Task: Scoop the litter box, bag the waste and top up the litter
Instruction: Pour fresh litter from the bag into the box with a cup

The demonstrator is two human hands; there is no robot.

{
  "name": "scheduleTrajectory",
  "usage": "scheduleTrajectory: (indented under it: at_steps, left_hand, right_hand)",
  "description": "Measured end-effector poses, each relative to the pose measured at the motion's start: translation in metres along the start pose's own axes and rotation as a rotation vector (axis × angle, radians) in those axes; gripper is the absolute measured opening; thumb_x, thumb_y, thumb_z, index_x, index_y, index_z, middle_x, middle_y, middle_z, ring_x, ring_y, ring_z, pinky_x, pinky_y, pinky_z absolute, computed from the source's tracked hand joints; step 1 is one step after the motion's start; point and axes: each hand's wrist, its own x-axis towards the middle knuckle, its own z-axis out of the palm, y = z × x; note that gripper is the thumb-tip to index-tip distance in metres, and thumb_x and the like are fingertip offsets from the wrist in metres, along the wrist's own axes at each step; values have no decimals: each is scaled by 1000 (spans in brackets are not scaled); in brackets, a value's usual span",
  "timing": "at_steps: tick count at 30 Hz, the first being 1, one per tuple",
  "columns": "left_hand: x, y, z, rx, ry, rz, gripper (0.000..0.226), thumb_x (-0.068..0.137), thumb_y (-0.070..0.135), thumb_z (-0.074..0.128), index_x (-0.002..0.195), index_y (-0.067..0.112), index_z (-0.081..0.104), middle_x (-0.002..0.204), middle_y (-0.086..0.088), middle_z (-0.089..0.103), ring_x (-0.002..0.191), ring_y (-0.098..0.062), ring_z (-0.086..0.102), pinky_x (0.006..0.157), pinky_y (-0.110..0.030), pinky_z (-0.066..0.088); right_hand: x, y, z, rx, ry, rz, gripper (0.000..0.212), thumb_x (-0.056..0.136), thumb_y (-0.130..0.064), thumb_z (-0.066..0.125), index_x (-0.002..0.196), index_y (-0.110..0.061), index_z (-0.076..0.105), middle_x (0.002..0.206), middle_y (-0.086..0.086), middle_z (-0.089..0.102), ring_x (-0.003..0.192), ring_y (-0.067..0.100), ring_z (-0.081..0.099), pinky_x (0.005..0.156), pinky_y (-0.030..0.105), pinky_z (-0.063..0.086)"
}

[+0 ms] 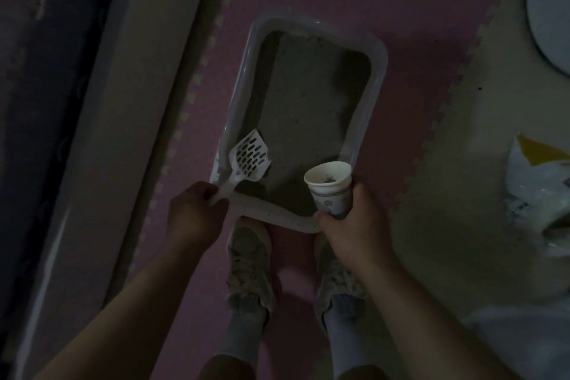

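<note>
Head view: my left hand (pixel 192 213) grips the slotted scoop (pixel 249 159) over the litter box's (pixel 374 89) near-left corner; my right hand (pixel 350 225) clasps a paper cup (pixel 330 188) at its near-right rim.

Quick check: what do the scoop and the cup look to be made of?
Scoop: looks like rigid white plastic, judging by its moulded slots and smooth matte surface. Cup: probably paper, with a rolled rim and printed wall, though dim light leaves that uncertain.

Both bare arms reach forward and down; left hand (pixel 197 210) and right hand (pixel 351 225) are each closed in a grip.
</note>
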Motion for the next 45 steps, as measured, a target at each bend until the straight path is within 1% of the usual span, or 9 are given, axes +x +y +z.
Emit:
scheduleTrajectory:
  at_steps: [6, 10, 13, 15, 18, 22, 25, 37, 45]
  left_hand:
    - [1, -10, 9, 13, 14, 6, 42, 83, 21, 75, 120, 3, 66, 117, -24, 66, 105, -41, 64, 92, -43, 52]
    - [-1, -2, 20, 23, 139, 202, 41, 80, 22, 63, 116, 2, 65, 118, -22, 63, 106, -40, 62, 92, -44, 51]
    - [-6, 26, 25, -152, -15, 195, 23, 94, 20, 62, 116, 16, 68, 113, -4, 68, 99, -21, 63, 80, -26, 48]
    - [-9, 42, 32, -351, -228, 106, 13, 93, 31, 62, 102, 31, 71, 99, 8, 71, 91, -15, 66, 77, -30, 54]
    - [-16, 54, 44, -504, -375, 67, 13, 87, 33, 64, 98, 33, 72, 97, 4, 75, 94, -19, 70, 88, -47, 58]
    - [-28, 60, 59, -538, -495, 37, 13, 95, 14, 64, 100, 23, 73, 98, -8, 75, 99, -28, 71, 79, -37, 56]
    - [-32, 56, 63, -525, -498, -1, 12, 95, 14, 64, 91, 23, 72, 94, -11, 77, 93, -27, 73, 72, -30, 54]
    - [-34, 28, 59, -407, -489, -33, 13, 94, 20, 63, 95, 31, 70, 104, -1, 75, 99, -20, 69, 92, -45, 54]
    - [-29, 31, 54, -410, -476, -17, 16, 91, 18, 65, 88, 33, 68, 101, -3, 75, 98, -21, 69, 95, -49, 53]
  right_hand:
    - [-5, 7, -3, 15, 6, 27, 46, 76, -21, 78, 116, -22, 57, 108, -6, 64, 96, 11, 64, 68, 19, 47]
    - [-4, 9, -4, 16, -16, 50, 42, 76, -20, 78, 112, -21, 58, 105, -7, 64, 89, 6, 62, 59, 8, 37]
    - [-3, 11, -5, 8, -36, 52, 43, 75, -22, 78, 113, -23, 57, 103, -8, 64, 87, 4, 62, 58, 10, 38]
    - [-2, 12, -5, 8, -36, 66, 41, 75, -23, 78, 110, -24, 57, 101, -9, 64, 85, 3, 61, 59, 14, 40]
    - [-2, 14, -7, -17, -40, 77, 41, 75, -25, 79, 110, -25, 57, 99, -11, 62, 80, -5, 56, 58, 15, 40]
    - [-4, 16, -9, -56, -38, 91, 41, 75, -28, 80, 107, -26, 55, 95, -12, 58, 83, 8, 58, 67, 26, 44]
    - [-5, 18, -10, -75, -21, 78, 38, 75, -25, 78, 107, -24, 56, 96, -10, 60, 85, 12, 59, 69, 27, 44]
    - [-8, 24, -8, -44, 45, 84, 38, 76, -24, 79, 107, -21, 57, 103, -5, 65, 89, 12, 63, 56, 13, 37]
    - [-7, 26, -9, -50, 45, 72, 38, 75, -25, 78, 106, -21, 55, 102, -4, 64, 90, 14, 62, 60, 22, 39]
